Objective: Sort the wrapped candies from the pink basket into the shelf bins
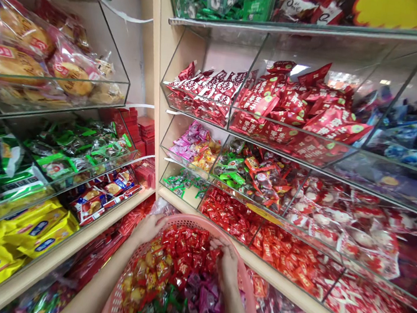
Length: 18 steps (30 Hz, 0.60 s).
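A pink plastic basket [246,286] stands below the shelves, filled with wrapped candies. Red candies [185,249] lie at its far side, yellow ones [146,275] at the left, green ones [166,310] near me and purple ones [208,309] at the right. My left hand [148,228] is closed over the basket's far left rim, beside a clear plastic bag [163,207]. Inside the right side of the basket, my right hand [226,260] rests against the red candies with its fingers bent and apart; its palm is hidden.
Glass bins on two shelf walls meet in a corner. Red candies [230,214] and orange-red candies [282,250] fill bins right of the basket. Yellow packets [38,227] sit at lower left. A wooden shelf edge [291,289] runs close to the basket's right side.
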Motion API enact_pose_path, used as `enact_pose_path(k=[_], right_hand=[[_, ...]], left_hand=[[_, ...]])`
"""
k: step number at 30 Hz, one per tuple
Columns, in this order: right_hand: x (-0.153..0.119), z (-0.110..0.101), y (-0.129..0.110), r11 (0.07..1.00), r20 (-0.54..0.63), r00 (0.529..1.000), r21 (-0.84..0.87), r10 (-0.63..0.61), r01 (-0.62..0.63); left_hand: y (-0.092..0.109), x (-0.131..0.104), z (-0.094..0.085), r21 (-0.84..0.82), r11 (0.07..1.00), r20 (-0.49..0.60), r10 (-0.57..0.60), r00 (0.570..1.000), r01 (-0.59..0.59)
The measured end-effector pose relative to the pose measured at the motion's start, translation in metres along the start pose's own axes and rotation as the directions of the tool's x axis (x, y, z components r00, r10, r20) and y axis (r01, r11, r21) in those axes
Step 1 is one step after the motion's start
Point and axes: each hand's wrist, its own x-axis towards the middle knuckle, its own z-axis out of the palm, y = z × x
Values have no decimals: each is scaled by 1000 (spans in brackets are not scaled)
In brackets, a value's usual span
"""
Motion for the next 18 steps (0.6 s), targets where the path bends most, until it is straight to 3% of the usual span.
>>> enact_pose_path(k=[11,18], right_hand=[[-5,7,-2,963,201,970,-202,-139,180],[-12,18,-19,906,148,955,-307,-257,291]], left_hand=[[-6,2,3,-8,994,-33,107,994,-107],[-11,4,6,-8,995,-49,103,993,-104]])
